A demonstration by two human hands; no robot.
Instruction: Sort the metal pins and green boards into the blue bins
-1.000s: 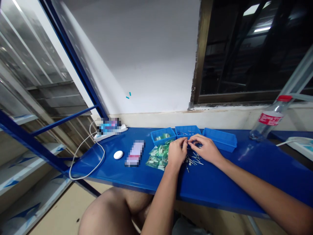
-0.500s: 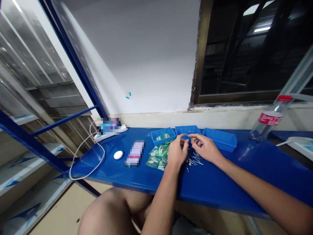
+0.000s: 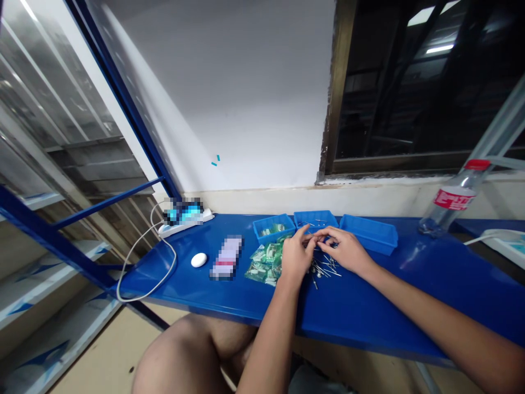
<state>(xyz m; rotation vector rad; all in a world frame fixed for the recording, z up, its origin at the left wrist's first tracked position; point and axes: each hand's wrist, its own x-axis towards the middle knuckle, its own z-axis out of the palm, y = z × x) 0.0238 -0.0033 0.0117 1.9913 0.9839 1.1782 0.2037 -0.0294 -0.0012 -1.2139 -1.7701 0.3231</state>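
L hand point(image 3: 297, 256) & R hand point(image 3: 343, 249) tog., fingertips meeting by the pile of metal pins point(image 3: 326, 267) on the blue table point(image 3: 369, 309); can't tell what's pinched btwn. Green packets point(image 3: 264, 264) lie just L of L hand. Blue trays point(image 3: 371, 239) behind, mid one w/ a few pins.

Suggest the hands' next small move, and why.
Perhaps move the bare left hand and bare right hand, fingertips close, over the middle blue rectangular plastic bin: thin silvery pieces inside resemble the loose silvery metal rods near both hands; grip unclear.
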